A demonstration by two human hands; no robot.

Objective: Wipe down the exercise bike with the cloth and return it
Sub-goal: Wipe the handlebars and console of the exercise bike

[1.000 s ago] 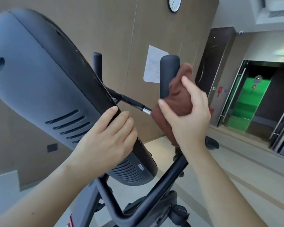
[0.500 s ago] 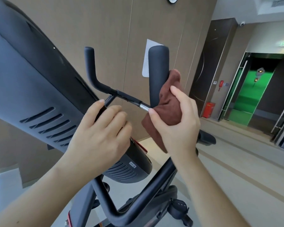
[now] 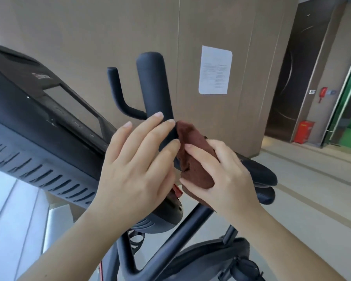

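Our left hand (image 3: 134, 169) has left the console (image 3: 49, 122) and now lays straight fingers (image 3: 148, 126) on the grip (image 3: 156, 88), while our right hand (image 3: 225, 179) clutches the cloth (image 3: 195, 159) lower against its right side, so wiping continues.

Brown cloth (image 3: 198, 163) bunched against upright handlebar grip (image 3: 154, 88) of black exercise bike (image 3: 39, 142).

Bright even indoor light, daylight glow lower left; soft shadows; wide-angle bending at edges; slight softness.

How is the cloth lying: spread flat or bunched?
Bunched: the cloth shows creased folds, gripped by the right hand against the handlebar.
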